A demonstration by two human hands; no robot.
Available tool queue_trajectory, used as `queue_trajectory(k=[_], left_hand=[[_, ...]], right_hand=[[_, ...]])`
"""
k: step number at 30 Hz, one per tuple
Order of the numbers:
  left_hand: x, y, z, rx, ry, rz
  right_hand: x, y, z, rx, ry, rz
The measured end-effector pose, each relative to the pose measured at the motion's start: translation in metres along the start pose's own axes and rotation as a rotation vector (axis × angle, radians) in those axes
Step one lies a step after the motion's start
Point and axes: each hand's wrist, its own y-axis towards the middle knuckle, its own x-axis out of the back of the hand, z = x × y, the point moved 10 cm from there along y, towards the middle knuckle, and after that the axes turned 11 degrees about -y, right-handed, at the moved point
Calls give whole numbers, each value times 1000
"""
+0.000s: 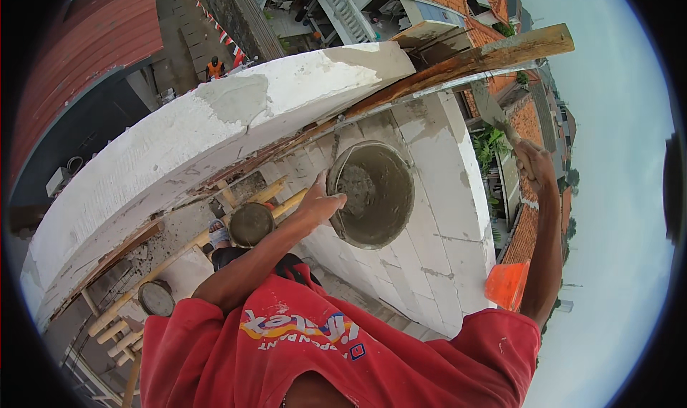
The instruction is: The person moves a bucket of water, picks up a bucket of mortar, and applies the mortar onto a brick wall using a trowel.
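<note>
My left hand (322, 200) grips the left rim of a round bucket (379, 218) with wet grey mortar clinging inside it, above a white block wall (451, 186). My right hand (531, 162) holds a trowel (492, 111) out to the right, its grey-smeared blade pointing up and forward beyond the wall’s edge. An orange plastic container (507, 283) is near my right forearm, partly hidden by it.
Curved white block wall (179, 129) with a wooden plank (494, 56) beside it. Below are bamboo poles (125, 304), my sandaled foot (218, 232), two mortar buckets (250, 223) (156, 298). Beyond the edges are a drop, rooftops (526, 129) and a person in orange (215, 69).
</note>
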Motion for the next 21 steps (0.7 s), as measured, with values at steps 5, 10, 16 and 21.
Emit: queue_trajectory(k=[5, 10, 16, 21], left_hand=[[-4, 19, 1, 54, -35, 68], [-26, 22, -39, -52, 59, 146], [-62, 4, -85, -112, 205, 351], [-62, 17, -105, -297, 419, 410]], right_hand=[[-39, -103, -58, -139, 251, 74], [-97, -181, -96, -185, 189, 242], [-203, -198, -46, 403, -609, -239], [-292, -247, -16, 577, -790, -189]])
